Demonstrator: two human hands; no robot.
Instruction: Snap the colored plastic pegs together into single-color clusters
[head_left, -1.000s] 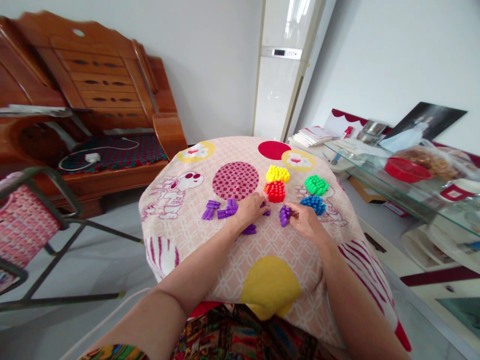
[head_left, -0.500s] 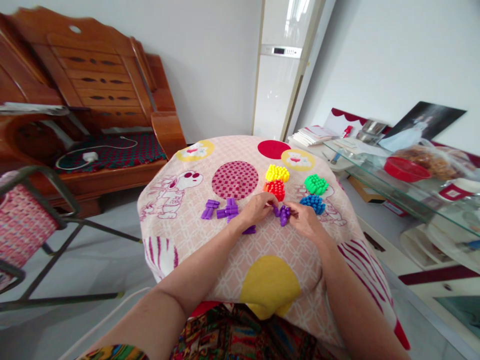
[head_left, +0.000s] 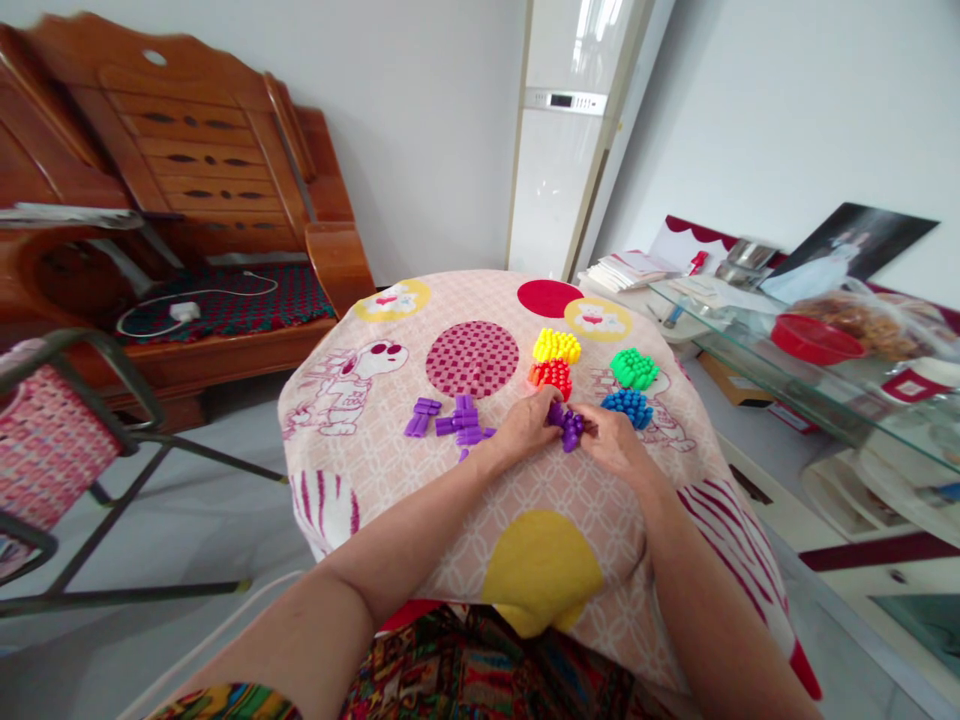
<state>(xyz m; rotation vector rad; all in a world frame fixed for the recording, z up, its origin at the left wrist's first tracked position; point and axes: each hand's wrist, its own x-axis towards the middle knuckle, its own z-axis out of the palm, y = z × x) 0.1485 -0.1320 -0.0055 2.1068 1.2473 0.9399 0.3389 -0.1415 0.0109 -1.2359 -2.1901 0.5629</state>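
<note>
Both my hands meet over a small cluster of purple plastic pieces (head_left: 566, 425) on the cloth-covered table (head_left: 375, 450). My left hand (head_left: 529, 425) pinches the cluster from the left, and my right hand (head_left: 611, 438) grips it from the right. Loose purple pieces (head_left: 454, 418) lie to the left of my left hand. Beyond the hands sit finished bundles: a red one (head_left: 553, 377), a yellow one (head_left: 556, 346), a green one (head_left: 634, 368) and a blue one (head_left: 628, 404).
A wooden bench (head_left: 187, 200) with a white cable stands at the back left, and a metal chair frame (head_left: 82, 440) at the left. A glass shelf (head_left: 810, 380) with a red bowl and clutter runs along the right. A tall white appliance (head_left: 566, 130) stands behind the table.
My left hand picked a purple piece from the loose ones and carried it right to the cluster in my right hand. Both hands are now closed together on that cluster.
</note>
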